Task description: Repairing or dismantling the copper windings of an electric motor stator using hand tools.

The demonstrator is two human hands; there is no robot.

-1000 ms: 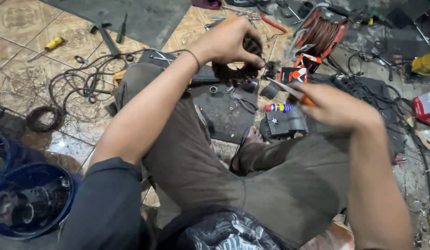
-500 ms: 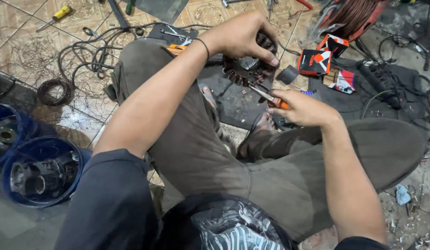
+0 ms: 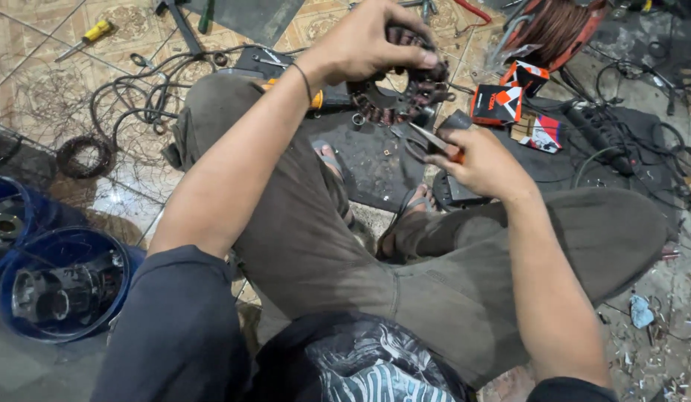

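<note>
Boxes [image 3: 509,100] and cables [image 3: 137,97] crowd the floor beyond the knees [image 3: 234,112].

Stator ring [image 3: 405,93]: dull dark metal with copper-coloured windings. Pliers [image 3: 427,141]: bare metal, glossy orange plastic handle. Trousers [image 3: 435,275]: matt olive cloth. Floor tiles [image 3: 33,45]: glazed, dusty.

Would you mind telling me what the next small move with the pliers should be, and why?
Probably raise the pliers a little, up to the lower edge of the wound stator ring. The right hand holds them just below and apart from the ring, tips pointing towards it, while the left hand grips the ring from above, steadying it.
</note>
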